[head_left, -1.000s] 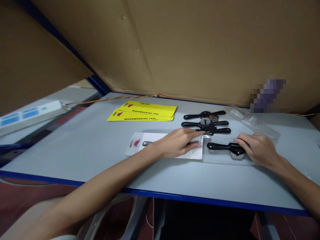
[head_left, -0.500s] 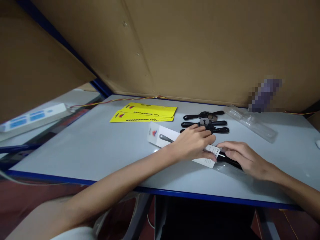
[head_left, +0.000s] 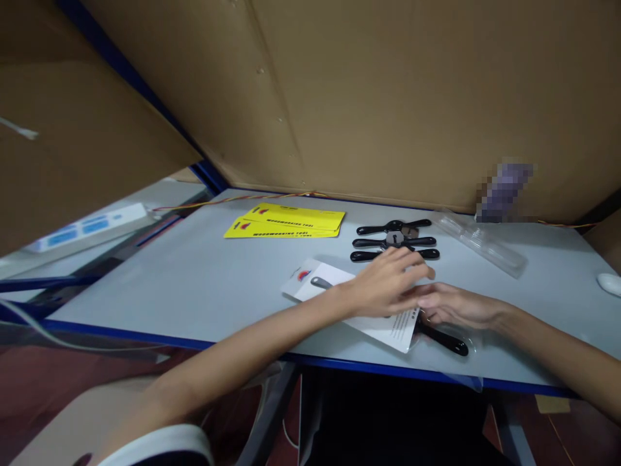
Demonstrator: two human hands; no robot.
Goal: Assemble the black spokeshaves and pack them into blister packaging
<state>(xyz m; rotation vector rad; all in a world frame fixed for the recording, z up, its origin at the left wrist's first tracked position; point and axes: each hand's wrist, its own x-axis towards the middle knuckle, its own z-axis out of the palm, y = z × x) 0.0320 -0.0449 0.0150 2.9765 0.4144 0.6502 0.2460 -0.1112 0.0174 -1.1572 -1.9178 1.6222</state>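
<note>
The left hand (head_left: 388, 288) lies flat on a white card (head_left: 391, 327), fingers stretched out and close together, pressing it down by the desk's near edge, right of the middle. The right hand (head_left: 453, 307) reaches in from the right and meets it at the card's right end. Its fingertips are tucked under the left fingers, so I cannot tell whether they pinch anything.

Cardboard walls (head_left: 388, 97) close in the back and left of the grey desk (head_left: 194, 285). Two yellow cards (head_left: 286, 221) lie overlapped near the far edge, left of the middle. A clear tray (head_left: 480, 243) sits toward the far right corner. Between them, three loose tools (head_left: 394, 241) lie side by side, just beyond the left fingertips. A black tool (head_left: 444, 340) pokes out from under the white card's right end, on what may be clear film. A white mouse (head_left: 610, 283) sits at the right edge.

The step in hand looks like squaring the card over the tool. A next move would call for keeping the card flat and the tool from sliding, since both lie close to the near edge.
</note>
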